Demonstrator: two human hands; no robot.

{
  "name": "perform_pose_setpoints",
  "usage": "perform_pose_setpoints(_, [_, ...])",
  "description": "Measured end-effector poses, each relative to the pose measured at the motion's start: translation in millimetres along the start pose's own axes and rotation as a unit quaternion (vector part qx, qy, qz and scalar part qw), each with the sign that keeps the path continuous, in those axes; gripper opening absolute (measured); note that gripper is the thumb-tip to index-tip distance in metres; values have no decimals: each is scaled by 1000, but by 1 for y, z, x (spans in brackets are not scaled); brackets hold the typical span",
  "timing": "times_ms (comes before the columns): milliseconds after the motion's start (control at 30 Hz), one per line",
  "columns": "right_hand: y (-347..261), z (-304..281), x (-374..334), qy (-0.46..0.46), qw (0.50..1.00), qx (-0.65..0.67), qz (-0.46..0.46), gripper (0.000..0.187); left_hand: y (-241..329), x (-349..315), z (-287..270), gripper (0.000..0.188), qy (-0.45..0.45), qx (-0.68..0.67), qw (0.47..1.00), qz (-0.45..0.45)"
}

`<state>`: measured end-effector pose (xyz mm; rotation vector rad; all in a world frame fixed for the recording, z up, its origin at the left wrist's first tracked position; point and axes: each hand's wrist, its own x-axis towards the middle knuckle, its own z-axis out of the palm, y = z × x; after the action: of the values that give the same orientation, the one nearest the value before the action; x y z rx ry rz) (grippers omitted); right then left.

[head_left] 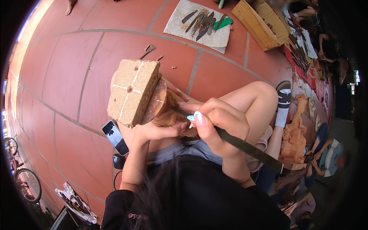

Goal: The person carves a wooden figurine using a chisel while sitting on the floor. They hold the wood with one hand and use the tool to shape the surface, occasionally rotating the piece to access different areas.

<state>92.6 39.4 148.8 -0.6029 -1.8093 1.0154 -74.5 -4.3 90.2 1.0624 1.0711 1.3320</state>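
Note:
A brown wooden carving (170,114) rests in my lap with a thick pressed-wood block (133,92) joined to its round base. White crossed lines mark the block's face. My left hand (163,132) wraps round the carving from below, thumb along its side. In my right hand (224,122) is a long, flat, dark metal carving tool (251,148). Its front end meets the carving near my left fingers, where the exact contact is hidden. The tool's back end sticks out past my right palm, toward the lower right.
Ahead on the red tiles, a pale mat (180,21) holds several dark blades. A cardboard box (260,25) stands to its right. A phone (115,137) lies by my left thigh. At right are a large reddish wood carving (294,132) and people seated nearby.

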Motion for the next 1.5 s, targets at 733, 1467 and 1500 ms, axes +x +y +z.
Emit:
perform_pose_setpoints(733, [11, -1, 14, -9, 999, -33, -26, 16, 2, 6, -7, 62, 24, 113, 993, 38])
perform_pose_setpoints(1467, [16, 6, 11, 6, 1000, -1, 10, 12, 6, 11, -3, 59, 44, 82, 994, 54])
perform_pose_setpoints(1500, [16, 6, 9, 8, 1000, -5, 8, 12, 8, 12, 2, 56, 84, 53, 993, 70])
